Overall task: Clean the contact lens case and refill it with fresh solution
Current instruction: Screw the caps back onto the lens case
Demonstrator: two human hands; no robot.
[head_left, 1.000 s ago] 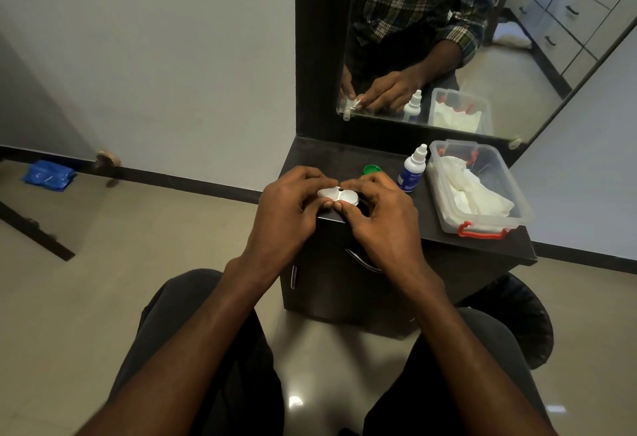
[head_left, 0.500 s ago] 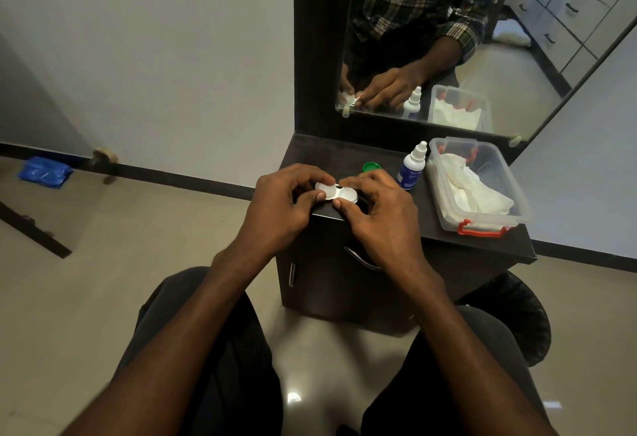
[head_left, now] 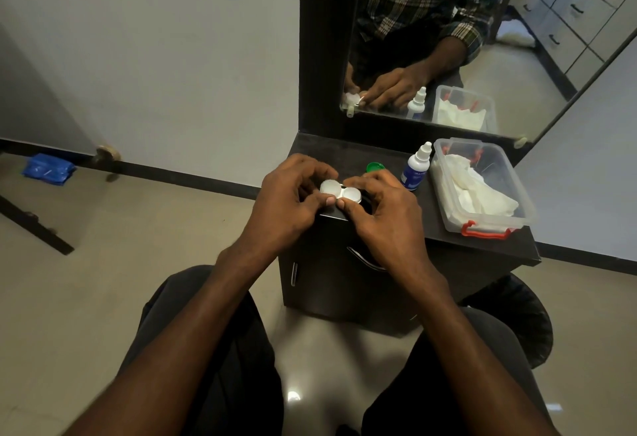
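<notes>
A white two-well contact lens case point(head_left: 340, 192) is held between both hands just above the front edge of the dark cabinet top point(head_left: 458, 246). My left hand point(head_left: 289, 201) pinches its left well, with the thumb under the rim. My right hand point(head_left: 382, 215) grips the right well with thumb and fingers. A green cap point(head_left: 375, 167) lies on the top behind my right hand. The solution bottle point(head_left: 416, 168), white with a blue label and a bare nozzle tip, stands upright to the right of the cap.
A clear plastic box point(head_left: 510, 191) with red clips holds white tissues at the right end of the top. A mirror point(head_left: 482, 39) rises behind it. A dark bin point(head_left: 520, 315) sits on the floor at the right, and a blue packet point(head_left: 48, 167) at the far left.
The case has stayed between both hands with only small finger shifts on the wells; the camera view has drifted slightly.
</notes>
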